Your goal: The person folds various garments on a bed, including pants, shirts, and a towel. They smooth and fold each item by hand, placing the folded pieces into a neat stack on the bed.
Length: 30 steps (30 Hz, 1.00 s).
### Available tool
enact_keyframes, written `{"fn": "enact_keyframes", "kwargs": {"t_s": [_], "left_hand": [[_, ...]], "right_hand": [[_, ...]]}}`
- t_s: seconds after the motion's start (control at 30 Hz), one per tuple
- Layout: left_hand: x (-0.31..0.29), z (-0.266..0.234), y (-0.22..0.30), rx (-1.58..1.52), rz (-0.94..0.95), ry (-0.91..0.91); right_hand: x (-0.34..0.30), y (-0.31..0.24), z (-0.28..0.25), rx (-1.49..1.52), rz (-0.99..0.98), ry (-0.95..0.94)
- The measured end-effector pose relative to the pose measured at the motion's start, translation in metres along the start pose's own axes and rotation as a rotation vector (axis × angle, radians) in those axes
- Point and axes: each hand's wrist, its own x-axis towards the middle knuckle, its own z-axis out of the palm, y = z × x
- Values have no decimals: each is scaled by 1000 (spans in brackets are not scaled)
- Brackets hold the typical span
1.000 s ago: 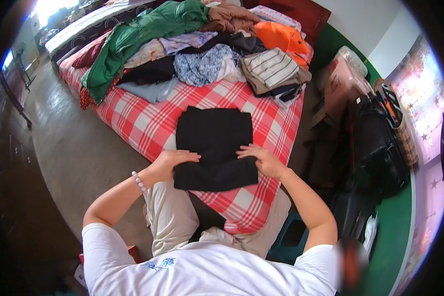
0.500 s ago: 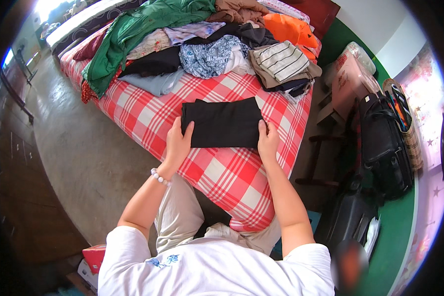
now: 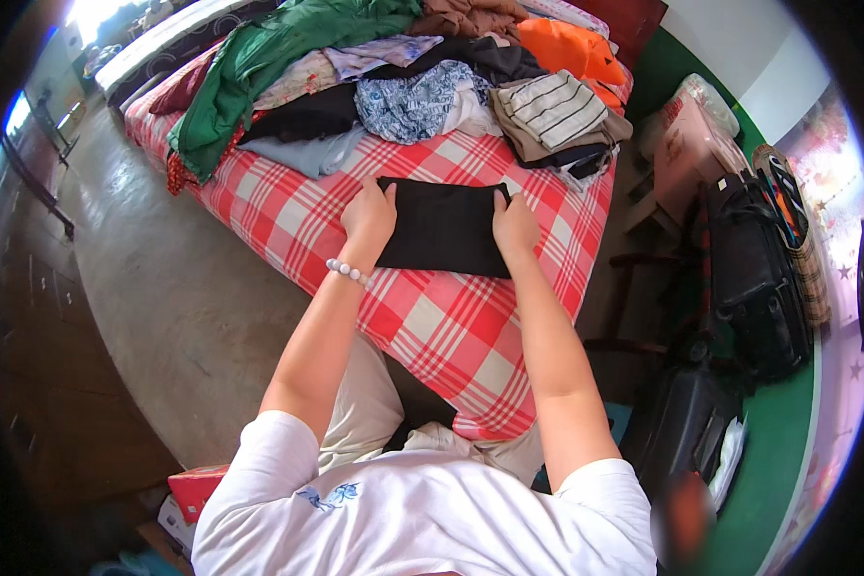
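A folded black garment [image 3: 442, 230] lies flat between my hands on the red-and-white checked bedsheet [image 3: 432, 331]. My left hand [image 3: 369, 213], with a beaded bracelet [image 3: 349, 274] at its wrist, grips the far left corner, thumb on top. At the far right corner, my right hand [image 3: 516, 225] pinches the cloth in the same way. The fingers beneath the fabric are hidden. What kind of garment it is cannot be told from its folded shape.
Beyond it lie a blue-white patterned garment [image 3: 408, 104], a green jacket [image 3: 226, 91] and an orange garment [image 3: 571, 53]. A folded stack topped by a striped cloth [image 3: 552, 110] sits at the back right. Black suitcases [image 3: 754, 278] stand right of the bed.
Both hands have slid from the garment's sides up to its far corners. The far edge now looks straighter, and the black cloth sits slightly farther away and to the right.
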Motion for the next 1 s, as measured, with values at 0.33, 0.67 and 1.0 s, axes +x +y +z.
{"fn": "enact_keyframes", "kwargs": {"t_s": [0.33,0.67,1.0], "left_hand": [[-17,-20,22,44,371,286],[-30,7,-35,197,378,116],[0,9,-15,-497,174,-97]], "right_hand": [[-2,2,-14,177,-366,264],[-29,60,14,-64,-296,-33],[-34,16,-8,465,-221,-61]]}}
